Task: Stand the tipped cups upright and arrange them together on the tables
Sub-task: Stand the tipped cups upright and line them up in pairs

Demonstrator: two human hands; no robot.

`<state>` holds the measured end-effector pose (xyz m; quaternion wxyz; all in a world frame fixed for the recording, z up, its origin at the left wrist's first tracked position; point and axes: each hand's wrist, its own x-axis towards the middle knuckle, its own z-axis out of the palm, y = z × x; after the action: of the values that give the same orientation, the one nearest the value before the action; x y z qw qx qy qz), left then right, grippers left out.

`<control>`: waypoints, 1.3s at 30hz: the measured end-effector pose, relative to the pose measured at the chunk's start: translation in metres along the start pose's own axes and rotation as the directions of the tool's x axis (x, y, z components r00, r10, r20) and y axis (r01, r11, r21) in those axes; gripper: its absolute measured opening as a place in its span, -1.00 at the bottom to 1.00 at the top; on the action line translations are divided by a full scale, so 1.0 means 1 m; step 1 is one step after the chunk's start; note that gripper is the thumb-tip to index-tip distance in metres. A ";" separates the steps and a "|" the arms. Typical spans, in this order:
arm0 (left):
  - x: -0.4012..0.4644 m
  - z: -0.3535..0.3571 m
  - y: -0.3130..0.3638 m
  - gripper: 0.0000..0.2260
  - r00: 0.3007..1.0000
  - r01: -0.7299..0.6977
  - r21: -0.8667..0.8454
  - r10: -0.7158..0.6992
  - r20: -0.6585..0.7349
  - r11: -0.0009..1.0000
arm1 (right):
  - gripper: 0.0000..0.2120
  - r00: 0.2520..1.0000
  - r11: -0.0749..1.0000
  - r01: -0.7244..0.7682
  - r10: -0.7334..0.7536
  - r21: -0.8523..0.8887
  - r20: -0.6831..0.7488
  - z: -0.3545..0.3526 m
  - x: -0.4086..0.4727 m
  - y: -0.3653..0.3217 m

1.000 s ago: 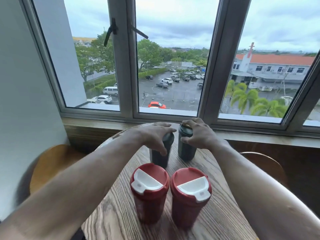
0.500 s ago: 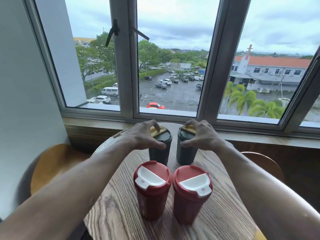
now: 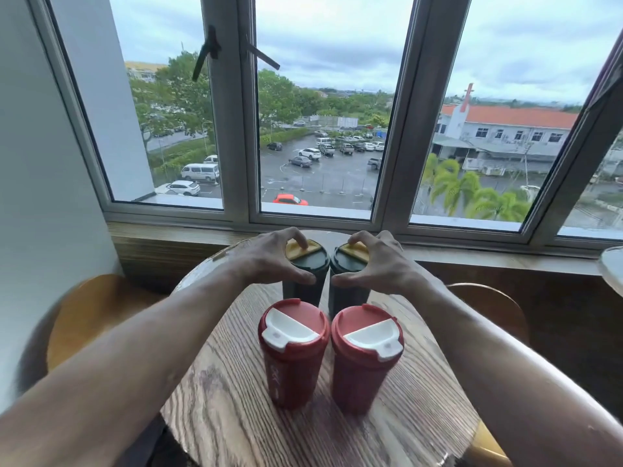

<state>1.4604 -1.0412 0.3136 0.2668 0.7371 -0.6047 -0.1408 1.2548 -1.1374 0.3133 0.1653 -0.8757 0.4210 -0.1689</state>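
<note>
Two dark green cups with yellow lid flaps stand upright side by side at the far end of the round wooden table (image 3: 236, 416). My left hand (image 3: 269, 261) curls around the lid of the left green cup (image 3: 298, 294), thumb on the near rim and fingertips on the flap. In the same way, my right hand (image 3: 377, 261) holds the lid of the right green cup (image 3: 347, 294). Closer to me stand two red cups with white flaps, the left red cup (image 3: 291, 358) and the right red cup (image 3: 365, 365), upright and almost touching.
A wooden chair (image 3: 97, 315) stands left of the table and another chair (image 3: 488, 308) on the right. A wooden sill (image 3: 202, 234) and a large window lie just behind the green cups. The edge of a second table (image 3: 612, 267) shows at far right.
My fingers have lifted from lying flat over the green cups' lids to an arched hold on their rims. The two green cups now stand a little closer together.
</note>
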 end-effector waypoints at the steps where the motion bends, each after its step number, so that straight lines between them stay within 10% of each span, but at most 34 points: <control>1: 0.000 0.000 0.000 -0.49 1.000 -0.003 -0.006 0.003 -0.001 1.000 | -0.14 1.000 1.000 -0.002 0.002 0.001 0.004 0.000 0.000 0.000; 24: -0.007 0.006 -0.016 -0.36 0.999 -0.036 -0.116 0.038 0.015 0.993 | -0.02 0.998 0.999 -0.034 0.032 0.038 0.055 -0.005 -0.008 -0.003; 29: -0.042 -0.005 -0.005 -0.41 0.980 -0.114 -0.115 0.093 -0.177 0.987 | -0.37 0.991 0.996 0.079 -0.074 0.038 -0.114 -0.021 -0.042 -0.006; 39: -0.121 -0.006 0.037 -0.25 0.940 -0.243 0.215 0.174 0.295 0.946 | -0.33 0.976 0.974 0.207 -0.200 -0.088 0.082 -0.009 -0.111 -0.032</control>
<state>1.4053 -0.9273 0.3250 0.1006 0.6696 -0.7235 -0.1346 1.2074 -1.0322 0.3182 0.1199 -0.9267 0.3306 -0.1323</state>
